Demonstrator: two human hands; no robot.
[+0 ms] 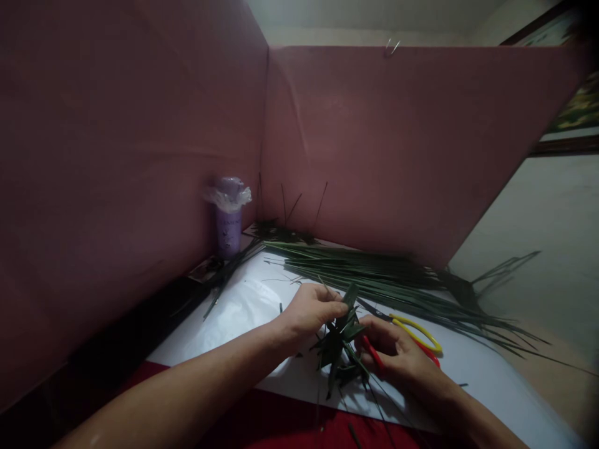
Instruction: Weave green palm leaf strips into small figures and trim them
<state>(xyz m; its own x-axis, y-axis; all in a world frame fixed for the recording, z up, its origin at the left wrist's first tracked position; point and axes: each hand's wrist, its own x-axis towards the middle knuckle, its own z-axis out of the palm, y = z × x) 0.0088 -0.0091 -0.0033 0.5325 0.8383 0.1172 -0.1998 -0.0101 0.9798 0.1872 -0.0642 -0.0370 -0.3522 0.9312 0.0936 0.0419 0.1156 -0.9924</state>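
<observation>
My left hand (311,312) pinches a folded bundle of dark green leaf strips (334,343) from its upper left, above a white sheet. Loose leaf ends stick out in several directions and hang below it. On the bundle's right side, my right hand (393,352) is curled with a red loop-handled tool (373,357) in its fingers. The tool's working end is hidden by the leaves and fingers. Just behind that hand lie scissors with dark blades and a yellow handle (423,332), and a red handle part shows beside them.
Long green leaf strips (355,268) lie across the back of the white sheet (224,318). A purple container (229,227) with plastic over its top stands at the back left. Pink panels (374,143) rise behind and at left. Red cloth (271,418) lies along the front.
</observation>
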